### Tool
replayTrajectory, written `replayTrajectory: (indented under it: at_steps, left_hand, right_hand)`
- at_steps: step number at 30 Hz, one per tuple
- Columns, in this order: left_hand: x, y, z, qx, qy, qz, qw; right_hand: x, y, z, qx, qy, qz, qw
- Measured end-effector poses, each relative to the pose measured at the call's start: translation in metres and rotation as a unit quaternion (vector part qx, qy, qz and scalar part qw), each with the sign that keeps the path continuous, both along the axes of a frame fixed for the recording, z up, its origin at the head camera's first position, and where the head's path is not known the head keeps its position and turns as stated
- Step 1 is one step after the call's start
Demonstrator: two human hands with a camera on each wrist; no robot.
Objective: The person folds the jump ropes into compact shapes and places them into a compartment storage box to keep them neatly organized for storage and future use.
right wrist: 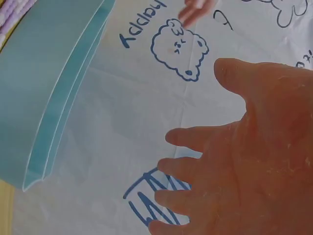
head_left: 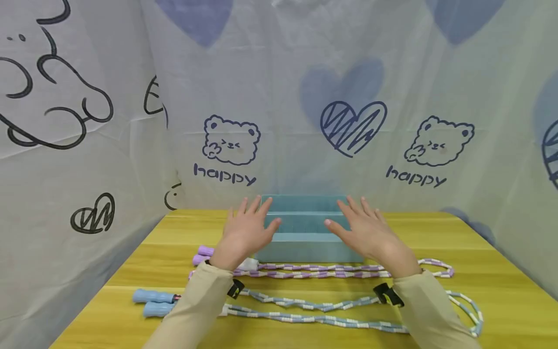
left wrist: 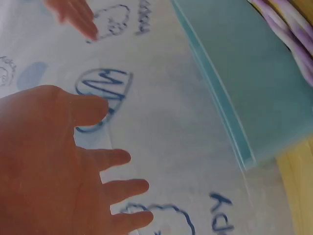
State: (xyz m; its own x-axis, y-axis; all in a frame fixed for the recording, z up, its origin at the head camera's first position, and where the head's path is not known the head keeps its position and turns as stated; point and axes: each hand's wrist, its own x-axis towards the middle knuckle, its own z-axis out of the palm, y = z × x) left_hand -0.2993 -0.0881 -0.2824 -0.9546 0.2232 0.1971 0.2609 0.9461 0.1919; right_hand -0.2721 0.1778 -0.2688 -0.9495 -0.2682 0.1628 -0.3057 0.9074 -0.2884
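Both hands hold nothing, fingers spread and straight. In the head view the left hand (head_left: 247,229) hovers at the left end of a light-blue box (head_left: 309,250) with a divider inside. My right hand (head_left: 368,231) hovers at the box's right end. Each wrist view shows its palm apart from the box wall. Nearer me lies a purple-and-white beaded jump rope (head_left: 314,275), stretched across the table, its purple handles (head_left: 201,260) at the left, partly behind the left wrist. Closest is a blue-and-white beaded jump rope (head_left: 305,318) with blue handles (head_left: 157,309), partly hidden by the left sleeve.
The yellow wood-grain table (head_left: 131,271) carries the box and both ropes. Behind the table hangs a white cloth (head_left: 279,87) printed with hearts and bears, and it also lines the left and right sides.
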Motion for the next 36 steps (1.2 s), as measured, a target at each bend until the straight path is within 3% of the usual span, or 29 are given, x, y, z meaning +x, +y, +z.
replayTrajectory:
  at_steps: [5,8,12,14,18,21,25,30,36]
  left_hand:
    - [-0.007,-0.027,-0.006,-0.003,-0.004,-0.017,0.9998]
    - [-0.012,-0.044,-0.007,0.02,-0.005,-0.051,0.9985]
    - [-0.02,-0.074,-0.007,0.048,-0.011,-0.097,0.9941]
    - [-0.024,-0.089,-0.009,0.053,-0.03,-0.118,0.9912]
    - [-0.03,-0.107,-0.02,0.059,-0.106,-0.137,0.9832]
    - [-0.034,-0.112,-0.029,0.064,-0.162,-0.12,0.9773]
    - [-0.036,-0.112,-0.042,0.065,-0.201,-0.092,0.973]
    - [-0.036,-0.107,-0.053,0.039,-0.213,-0.066,0.974]
    - [-0.037,-0.103,-0.056,0.025,-0.212,-0.054,0.9755]
  right_hand:
    - [-0.002,-0.003,-0.004,-0.035,-0.028,0.073,0.9963]
    - [-0.005,-0.01,-0.009,-0.07,-0.045,0.126,0.9885]
    - [-0.007,-0.019,-0.018,-0.095,-0.036,0.172,0.9798]
    - [-0.008,-0.024,-0.022,-0.101,-0.038,0.192,0.9755]
    - [-0.011,-0.03,-0.032,-0.099,-0.064,0.215,0.9695]
    - [-0.017,-0.033,-0.043,-0.084,-0.093,0.224,0.9664]
    - [-0.027,-0.036,-0.06,-0.054,-0.128,0.235,0.9621]
    - [-0.034,-0.036,-0.075,-0.009,-0.127,0.239,0.9628]
    - [-0.035,-0.035,-0.083,0.009,-0.109,0.238,0.9651]
